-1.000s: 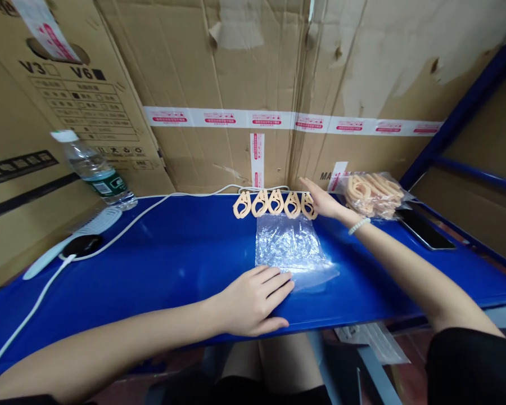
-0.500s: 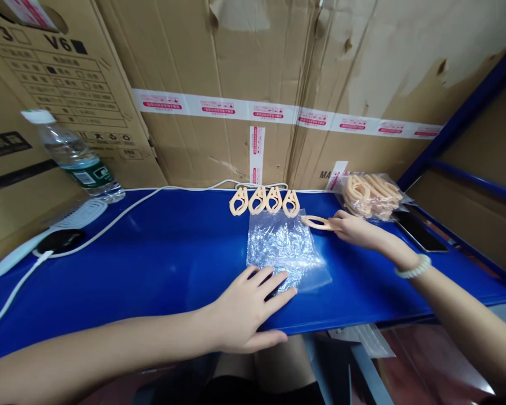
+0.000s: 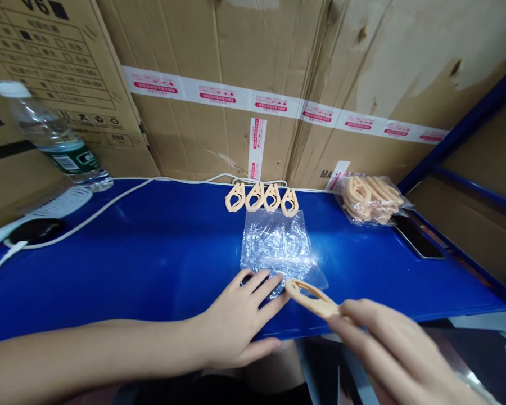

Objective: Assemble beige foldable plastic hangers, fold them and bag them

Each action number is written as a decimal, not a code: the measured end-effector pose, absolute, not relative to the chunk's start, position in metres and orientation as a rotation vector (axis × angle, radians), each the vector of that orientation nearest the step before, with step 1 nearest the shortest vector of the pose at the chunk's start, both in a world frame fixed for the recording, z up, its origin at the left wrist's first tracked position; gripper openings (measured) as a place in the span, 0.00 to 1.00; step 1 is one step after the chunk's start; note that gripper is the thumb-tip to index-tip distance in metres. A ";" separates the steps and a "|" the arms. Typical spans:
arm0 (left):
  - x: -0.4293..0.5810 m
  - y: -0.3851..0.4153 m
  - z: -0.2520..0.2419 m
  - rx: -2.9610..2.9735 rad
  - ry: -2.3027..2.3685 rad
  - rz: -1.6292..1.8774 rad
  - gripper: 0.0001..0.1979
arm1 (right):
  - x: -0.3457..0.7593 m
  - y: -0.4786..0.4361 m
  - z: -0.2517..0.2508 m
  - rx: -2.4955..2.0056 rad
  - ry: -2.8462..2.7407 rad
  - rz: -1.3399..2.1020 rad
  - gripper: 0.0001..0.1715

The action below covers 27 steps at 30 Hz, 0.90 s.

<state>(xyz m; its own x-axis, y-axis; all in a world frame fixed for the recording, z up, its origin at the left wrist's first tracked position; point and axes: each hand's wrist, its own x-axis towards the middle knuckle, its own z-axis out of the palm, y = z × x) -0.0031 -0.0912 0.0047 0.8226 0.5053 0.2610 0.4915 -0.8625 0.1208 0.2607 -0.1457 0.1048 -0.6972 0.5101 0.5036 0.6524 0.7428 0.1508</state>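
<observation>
My left hand [image 3: 240, 318] lies flat with spread fingers on the blue table [image 3: 152, 253], its fingertips on the near edge of a clear plastic bag [image 3: 278, 244]. My right hand [image 3: 388, 343] pinches one peach plastic clip [image 3: 310, 297] and holds it at the bag's near right corner, just beside my left fingertips. Several more peach clips [image 3: 261, 198] lie in a row at the far edge of the bag, against the cardboard wall.
A clear bag full of peach clips [image 3: 371, 198] sits at the back right, with a dark phone [image 3: 417, 239] beside it. A water bottle [image 3: 54, 140], a white cable [image 3: 109, 205] and a black puck [image 3: 34, 230] lie at the left. Cardboard boxes [image 3: 253, 84] wall the back.
My right hand took the rightmost clip from the row and brought it back toward me to the bag's near edge. My left hand stayed on the bag.
</observation>
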 end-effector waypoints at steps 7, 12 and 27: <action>-0.002 -0.092 0.003 2.965 0.797 0.478 0.33 | 0.219 -0.102 0.066 -0.727 -2.739 -0.805 0.20; -0.003 -0.091 0.002 2.969 0.800 0.464 0.35 | 0.208 -0.070 0.037 -0.796 -2.728 -0.915 0.14; -0.004 -0.091 0.008 2.997 0.803 0.345 0.35 | 0.254 0.113 0.076 -1.054 -2.880 -0.400 0.30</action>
